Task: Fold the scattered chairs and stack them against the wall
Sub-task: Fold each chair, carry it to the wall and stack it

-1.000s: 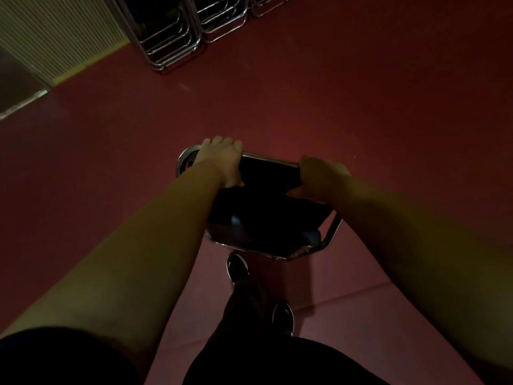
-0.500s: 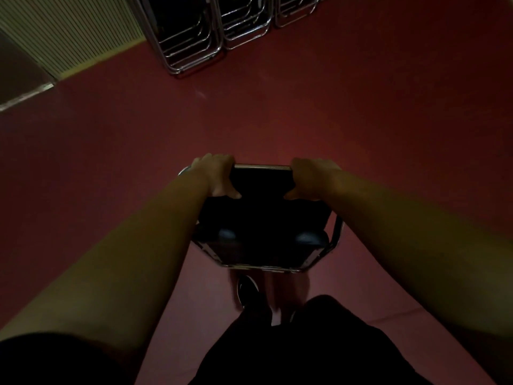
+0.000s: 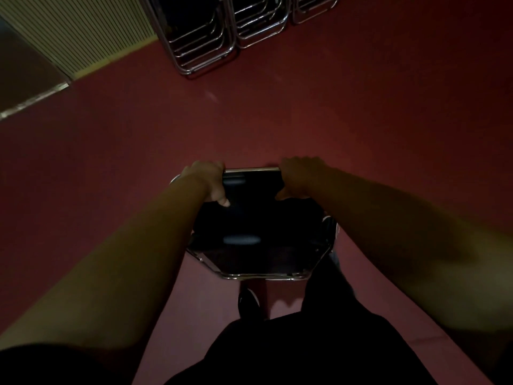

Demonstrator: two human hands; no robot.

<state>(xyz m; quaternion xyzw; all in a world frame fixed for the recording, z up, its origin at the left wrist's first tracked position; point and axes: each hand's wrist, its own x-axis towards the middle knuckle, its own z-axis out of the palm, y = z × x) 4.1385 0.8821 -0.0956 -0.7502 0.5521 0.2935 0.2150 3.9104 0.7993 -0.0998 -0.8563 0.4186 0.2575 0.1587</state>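
A folded black chair (image 3: 258, 232) with a chrome frame hangs in front of me above the red floor. My left hand (image 3: 206, 180) grips the top bar at its left end. My right hand (image 3: 301, 177) grips the same bar at its right end. Both forearms reach forward over my legs. At the top of the view, rows of folded chrome chairs (image 3: 202, 37) lean in stacks, with a second stack (image 3: 261, 20) to their right.
A ribbed pale wall panel (image 3: 80, 29) runs along the upper left, with a metal threshold strip (image 3: 33, 104) below it. The red floor (image 3: 361, 107) stretches between me and the stacks. My dark shoe (image 3: 248, 300) shows under the chair.
The stacked chairs have come closer and lower in the view as I walk towards them. The carried chair has swung squarer to me. Both hands keep their hold.
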